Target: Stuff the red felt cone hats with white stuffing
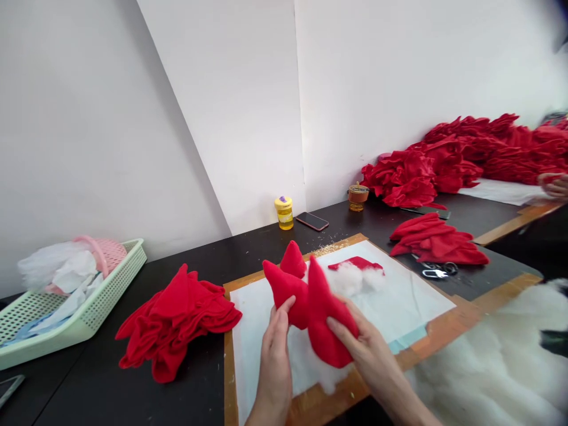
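Observation:
Above the paper-covered board, my left hand [277, 340] is closed on a plump red stuffed fabric piece [284, 287] with a pointed tip. My right hand [359, 337] grips a second red stuffed fabric shape [326, 319], its point turned up and its rounded end low. The two shapes meet side by side; I cannot tell whether they are joined. Just behind them rises another red pointed piece [293, 259]. White stuffing [352, 278] lies on the paper against a flat red fabric piece [361, 261]. More stuffing shows beneath my hands.
Red fabric pieces [177, 322] are heaped at left, beside a pale green basket [75, 340]. A yellow-lidded jar [284, 213], phone [312, 221] and amber cup [357, 198] stand behind. Right are scissors [444, 269], large red piles [479, 154], bulk stuffing [492, 361] and another person's hand [554, 184].

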### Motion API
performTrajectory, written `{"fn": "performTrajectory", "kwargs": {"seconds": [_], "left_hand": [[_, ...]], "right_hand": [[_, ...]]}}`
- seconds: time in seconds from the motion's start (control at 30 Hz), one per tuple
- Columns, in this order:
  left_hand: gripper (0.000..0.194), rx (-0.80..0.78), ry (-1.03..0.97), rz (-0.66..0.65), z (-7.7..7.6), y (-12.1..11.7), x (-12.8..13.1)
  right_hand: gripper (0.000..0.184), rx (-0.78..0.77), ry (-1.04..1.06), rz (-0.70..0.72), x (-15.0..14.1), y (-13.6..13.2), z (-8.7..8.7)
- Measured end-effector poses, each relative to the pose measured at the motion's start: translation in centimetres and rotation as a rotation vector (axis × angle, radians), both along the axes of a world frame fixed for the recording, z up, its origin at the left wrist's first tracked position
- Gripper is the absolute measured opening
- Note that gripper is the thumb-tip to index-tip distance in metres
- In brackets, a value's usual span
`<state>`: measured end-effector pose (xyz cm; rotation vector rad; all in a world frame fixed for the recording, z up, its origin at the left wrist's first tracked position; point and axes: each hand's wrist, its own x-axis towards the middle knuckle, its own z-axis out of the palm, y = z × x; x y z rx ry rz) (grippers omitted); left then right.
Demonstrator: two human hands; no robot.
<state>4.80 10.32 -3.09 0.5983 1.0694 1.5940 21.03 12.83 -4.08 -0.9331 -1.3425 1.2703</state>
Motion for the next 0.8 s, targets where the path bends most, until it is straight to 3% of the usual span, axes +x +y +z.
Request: {"fn": "performTrajectory", "kwargs": {"seconds": [0.1, 0.23, 0.37, 0.57, 0.8], "left_hand": [[0.041, -0.035, 0.083, 0.142, 0.0, 0.9, -1.5], [0.034, -0.038, 0.086, 0.221, -0.2, 1.3, -2.1], [0.033, -0.074, 0.097, 0.226, -0.2, 0.9, -1.8], [0.036, -0.076, 0.156, 0.117, -0.6, 0.4, -2.1], [0.033, -0.125, 0.241, 0.168, -0.7, 1.3, -3.5]], "right_hand": [[0.055, -0.214, 0.092, -0.056, 2.4, 0.3, 0.4], [0.051, -0.258, 0.041, -0.05, 3.6, 0.1, 0.7], [0.045, -0.25, 0.061, -0.073, 2.7, -0.3, 0.9], [0.047, -0.255, 0.047, -0.054, 2.2, 0.3, 0.6], [0.046, -0.302, 0.133, -0.036, 2.4, 0.9, 0.5]]}}
